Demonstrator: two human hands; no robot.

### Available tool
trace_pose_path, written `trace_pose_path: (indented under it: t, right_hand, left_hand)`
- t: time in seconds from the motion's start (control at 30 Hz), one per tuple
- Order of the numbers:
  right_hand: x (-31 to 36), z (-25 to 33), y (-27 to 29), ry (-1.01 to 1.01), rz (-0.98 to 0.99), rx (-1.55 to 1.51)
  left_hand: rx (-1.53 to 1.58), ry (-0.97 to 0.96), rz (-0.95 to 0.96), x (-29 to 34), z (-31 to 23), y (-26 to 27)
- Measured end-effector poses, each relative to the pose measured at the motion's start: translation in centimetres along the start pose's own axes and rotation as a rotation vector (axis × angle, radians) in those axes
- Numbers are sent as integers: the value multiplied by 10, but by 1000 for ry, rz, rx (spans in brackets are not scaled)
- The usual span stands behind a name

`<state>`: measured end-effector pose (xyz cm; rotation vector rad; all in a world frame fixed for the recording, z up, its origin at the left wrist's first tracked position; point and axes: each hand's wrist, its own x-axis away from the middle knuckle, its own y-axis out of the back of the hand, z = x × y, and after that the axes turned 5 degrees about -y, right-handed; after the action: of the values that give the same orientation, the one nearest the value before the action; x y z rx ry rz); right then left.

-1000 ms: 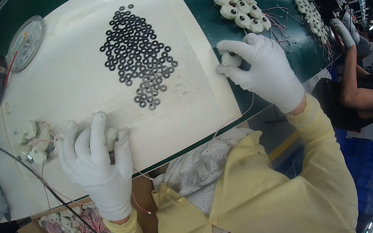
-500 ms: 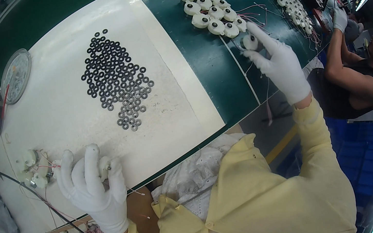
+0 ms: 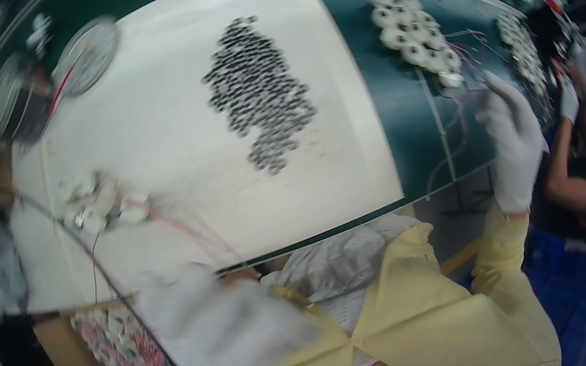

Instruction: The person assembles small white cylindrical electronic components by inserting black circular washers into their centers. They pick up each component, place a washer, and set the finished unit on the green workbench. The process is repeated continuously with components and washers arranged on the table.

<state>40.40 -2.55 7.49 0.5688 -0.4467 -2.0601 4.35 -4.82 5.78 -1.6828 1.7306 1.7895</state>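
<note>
My right hand (image 3: 514,138), in a white glove, is over the green mat at the right. Its fingers are stretched out and slightly apart, with nothing seen between them. Just left of its fingertips lies a group of round white motor-like parts (image 3: 409,32) with dark centres and thin wires. My left hand (image 3: 216,327), also gloved, is close to my body below the table's front edge. Motion smears its fingers, so whether it holds anything is hidden. Beyond it, several loose white parts (image 3: 100,200) with pinkish wires rest on the white sheet.
Many black rings (image 3: 257,84) lie spread on the white sheet (image 3: 170,141). A round clear lid (image 3: 88,56) and a tub (image 3: 16,101) stand far left. A box of wired parts (image 3: 127,350) is below left, crossed by a black cable. Another person (image 3: 582,173) works at right beside more white parts (image 3: 521,52).
The view has shifted. My left hand has drawn back from the loose parts toward my body. My right hand has moved away from the white part it held, which now appears at the group's near end.
</note>
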Motion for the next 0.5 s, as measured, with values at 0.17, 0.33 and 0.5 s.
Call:
trace_pose_path:
  t: [0.17,0.33,0.5]
  right_hand:
    - [67,15,-90,-9,894,-1282]
    - [82,42,-124,-384,1293,-1408]
    - [58,18,-96,-331,1083,-1204]
  left_hand:
    - [362,-269,-43,-44,-20,-32]
    - [25,-96,-99,-60,-3,-39]
    - [-336,147,-92,-45,99,10]
